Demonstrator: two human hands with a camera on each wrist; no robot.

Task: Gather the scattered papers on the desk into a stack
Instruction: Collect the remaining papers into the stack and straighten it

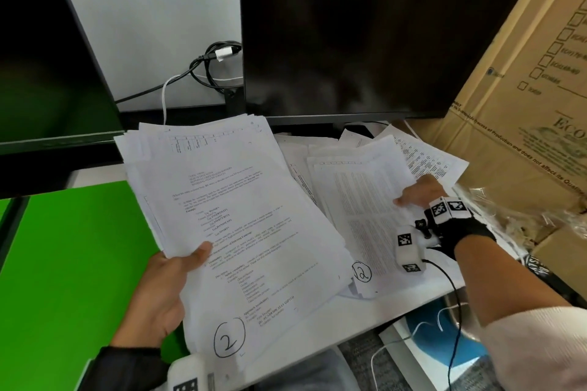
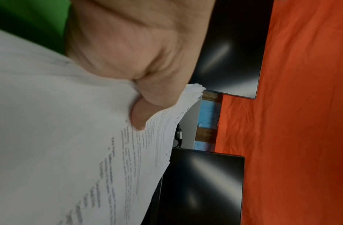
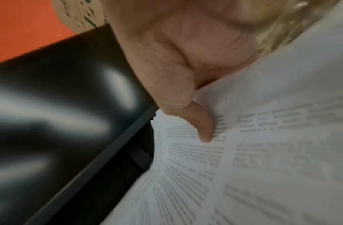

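Observation:
A thick stack of printed papers, its top sheet marked with a circled 2, is held above the desk by my left hand. The thumb lies on top and the fingers are hidden under the sheets; the left wrist view shows that thumb pinching the stack. My right hand grips the right edge of a second bundle of sheets marked 12, with the thumb pressing on the printed page. More loose papers lie spread under and behind that bundle.
Two dark monitors stand at the back, close above the papers. A large cardboard box and crinkled plastic wrap crowd the right side. A green surface covers the desk's left part. Cables hang between the monitors.

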